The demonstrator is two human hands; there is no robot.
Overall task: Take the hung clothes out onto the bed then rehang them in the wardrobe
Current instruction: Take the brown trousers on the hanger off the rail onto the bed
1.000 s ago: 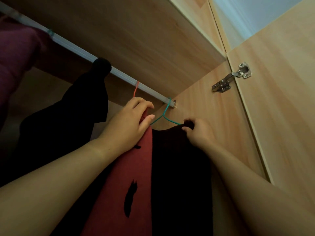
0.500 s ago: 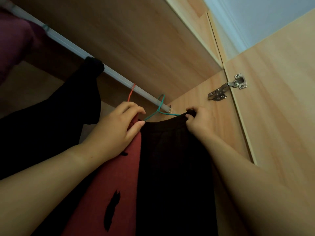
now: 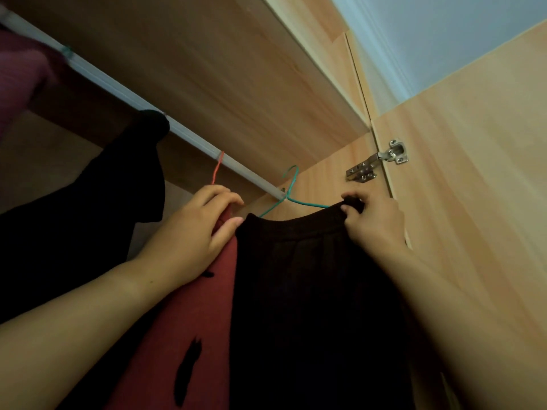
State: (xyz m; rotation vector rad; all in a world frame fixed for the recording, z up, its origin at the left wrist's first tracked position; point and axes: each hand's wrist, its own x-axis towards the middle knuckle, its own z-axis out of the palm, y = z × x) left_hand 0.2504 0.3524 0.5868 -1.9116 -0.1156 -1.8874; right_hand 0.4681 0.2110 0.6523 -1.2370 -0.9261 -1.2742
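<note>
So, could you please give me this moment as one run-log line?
left hand: grips top of red garment | right hand: pinches waistband of black skirt | green hanger: hook by end of rail

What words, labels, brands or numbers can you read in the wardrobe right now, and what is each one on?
None: no word, label, brand or number can be read in this view.
On the red garment, the black marks are plain shapes, not letters.
On the metal hinge, any stamp is too small to read.
On the black skirt and the green hanger, no tag or print shows.
</note>
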